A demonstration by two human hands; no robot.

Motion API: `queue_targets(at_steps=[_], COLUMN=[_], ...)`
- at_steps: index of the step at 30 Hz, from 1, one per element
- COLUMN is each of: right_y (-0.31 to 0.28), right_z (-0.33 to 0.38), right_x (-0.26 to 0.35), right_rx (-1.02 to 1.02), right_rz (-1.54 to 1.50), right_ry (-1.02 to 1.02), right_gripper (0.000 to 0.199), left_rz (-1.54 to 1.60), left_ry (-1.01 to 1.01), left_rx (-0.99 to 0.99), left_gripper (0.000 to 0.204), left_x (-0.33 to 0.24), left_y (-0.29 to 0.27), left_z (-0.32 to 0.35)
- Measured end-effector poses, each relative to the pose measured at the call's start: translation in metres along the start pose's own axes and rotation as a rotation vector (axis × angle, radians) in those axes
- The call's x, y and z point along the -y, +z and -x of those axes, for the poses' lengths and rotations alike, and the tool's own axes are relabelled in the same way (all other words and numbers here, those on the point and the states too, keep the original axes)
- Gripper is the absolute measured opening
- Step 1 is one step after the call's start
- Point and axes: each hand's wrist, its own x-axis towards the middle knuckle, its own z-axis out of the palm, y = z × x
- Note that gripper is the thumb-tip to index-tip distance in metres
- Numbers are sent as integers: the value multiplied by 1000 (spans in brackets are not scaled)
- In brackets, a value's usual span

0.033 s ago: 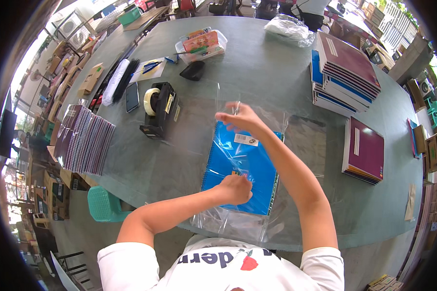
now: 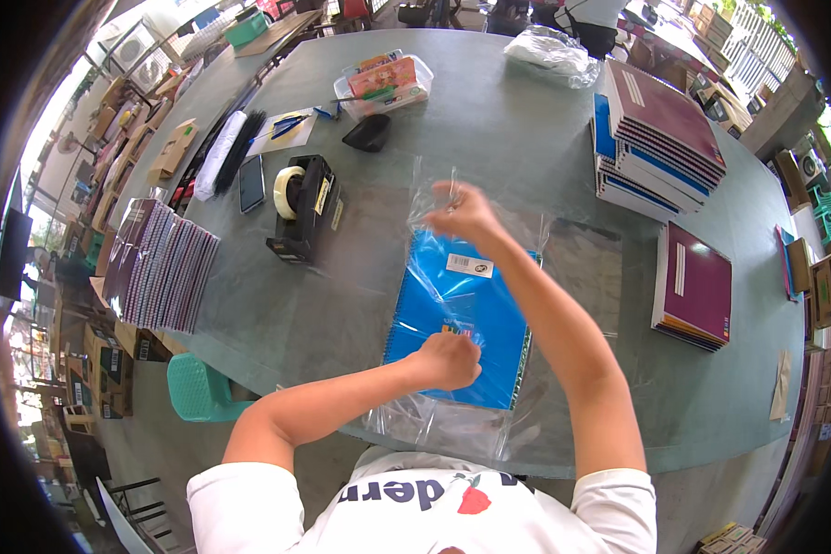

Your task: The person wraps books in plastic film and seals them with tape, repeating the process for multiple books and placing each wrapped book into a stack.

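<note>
A blue spiral notebook [image 2: 489, 319] with a white barcode label lies on the table in front of me, with clear plastic film [image 2: 434, 427] over it and spreading past its edges. My left hand [image 2: 450, 361] is closed in a fist above the lower middle of the notebook, gripping a bunched part of the film. Creases run from this fist up toward the far edge. Beyond the notebook's top edge, my right hand [image 2: 466, 214] has its fingers bent around raised film; they are slightly blurred. A patterned edge shows along the notebook's right side.
Left of the notebook stands a black tape dispenser [image 2: 303, 210], with a phone [image 2: 251, 185] beside it. Notebooks are stacked at left [image 2: 162, 266], far right [image 2: 660, 138] and right [image 2: 692, 286]. A plastic tub [image 2: 383, 85] and crumpled plastic [image 2: 552, 55] lie farther back.
My right hand has shifted slightly up and away, its fingers more bent, and the film near it has moved. My left hand stays in place.
</note>
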Motion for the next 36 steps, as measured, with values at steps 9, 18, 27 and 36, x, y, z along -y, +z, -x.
queue_targets(at_steps=[9,18,27,36], right_y=[-43,-9,16,5], right_z=[125,184,153,161], right_x=[11,-31,-21,-27], right_rx=[154,0,-33,-97], right_rz=[1246,1160,1154,1189], right_ry=[-639,-256,51,97], right_gripper=[70,39,29,90], left_rz=[18,474,1078,1205], left_ry=[1,-98,-621,-409], left_rx=[85,-783,-941,-1129], left_gripper=[28,25,39,25], left_x=[2,132,295,263], left_y=[-7,-76,-91,-56], left_z=[-9,56,101,124])
